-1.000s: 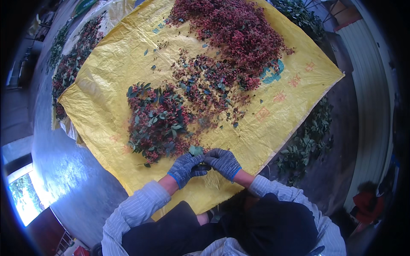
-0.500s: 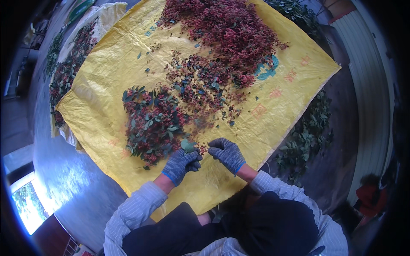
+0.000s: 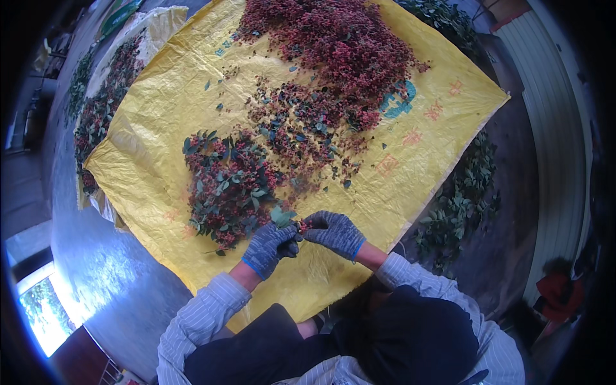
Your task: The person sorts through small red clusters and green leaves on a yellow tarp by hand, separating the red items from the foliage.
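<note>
Seeing a yellow sheet centrally, carrying a dark-red berry heap at upper center, a leafier pile center left. With the left hand, grasping a green-leaved sprig, lower center; with the right hand, touching its red berries, being unable to tell whether pinching. Showing small red characters right of center.

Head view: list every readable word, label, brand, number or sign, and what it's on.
Yellow sheet, wording not copied here:
Row of red-orange characters, right side.
Red-orange square mark, at that row's lower end.
Teal emblem, beside the big red pile.
Small teal characters, upper left: too small to read.
Red marks, lower left: too faint to read.
</note>
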### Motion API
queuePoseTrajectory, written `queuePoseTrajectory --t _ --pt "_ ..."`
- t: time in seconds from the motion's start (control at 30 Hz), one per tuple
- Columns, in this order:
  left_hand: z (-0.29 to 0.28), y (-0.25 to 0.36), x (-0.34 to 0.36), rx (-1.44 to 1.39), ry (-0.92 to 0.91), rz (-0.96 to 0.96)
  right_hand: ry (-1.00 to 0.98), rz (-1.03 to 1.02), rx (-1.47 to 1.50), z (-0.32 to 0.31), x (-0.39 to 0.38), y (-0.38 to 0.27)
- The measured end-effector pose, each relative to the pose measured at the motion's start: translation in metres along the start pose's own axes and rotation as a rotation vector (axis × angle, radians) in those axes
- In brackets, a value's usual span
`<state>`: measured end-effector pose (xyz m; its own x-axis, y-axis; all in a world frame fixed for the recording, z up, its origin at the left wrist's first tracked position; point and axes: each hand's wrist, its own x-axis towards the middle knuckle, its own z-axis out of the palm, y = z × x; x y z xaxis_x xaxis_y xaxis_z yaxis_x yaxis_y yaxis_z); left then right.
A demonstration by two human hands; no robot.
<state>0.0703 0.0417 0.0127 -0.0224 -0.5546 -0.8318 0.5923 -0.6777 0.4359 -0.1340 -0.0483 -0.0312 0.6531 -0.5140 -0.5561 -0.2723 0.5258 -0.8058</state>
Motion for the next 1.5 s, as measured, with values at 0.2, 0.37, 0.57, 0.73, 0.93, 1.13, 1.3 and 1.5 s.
queuePoseTrajectory --t 0.2,0.37,0.57,0.73,0.93,1.13,1.3,1.5 --pt "0.003 0.003 0.0 0.042 -0.025 -0.033 0.076 0.044 -0.103 0.0 0.001 0.005" --pt "-0.002 0.003 -0.002 0.027 -0.067 -0.049 0.122 0.034 -0.181 0.006 -0.005 -0.01" --pt "-0.023 0.003 0.0 0.071 -0.24 -0.052 0.173 -0.121 -0.303 0.012 -0.007 -0.012" --pt "-0.012 0.011 -0.007 0.181 -0.372 -0.072 0.269 -0.046 -0.402 -0.021 0.003 -0.003" --pt "-0.01 0.012 -0.011 0.435 -0.426 -0.128 0.255 -0.299 -0.422 -0.039 -0.003 -0.021" --pt "-0.002 0.019 -0.014 0.502 -0.499 -0.136 -0.338 0.169 0.149 -0.019 0.002 -0.004" --pt "-0.006 0.017 -0.015 0.612 -0.503 -0.137 -0.167 0.234 0.126 -0.022 -0.006 -0.003" --pt "-0.026 0.002 -0.009 0.637 -0.459 -0.217 0.084 0.183 0.184 -0.044 0.004 -0.002"
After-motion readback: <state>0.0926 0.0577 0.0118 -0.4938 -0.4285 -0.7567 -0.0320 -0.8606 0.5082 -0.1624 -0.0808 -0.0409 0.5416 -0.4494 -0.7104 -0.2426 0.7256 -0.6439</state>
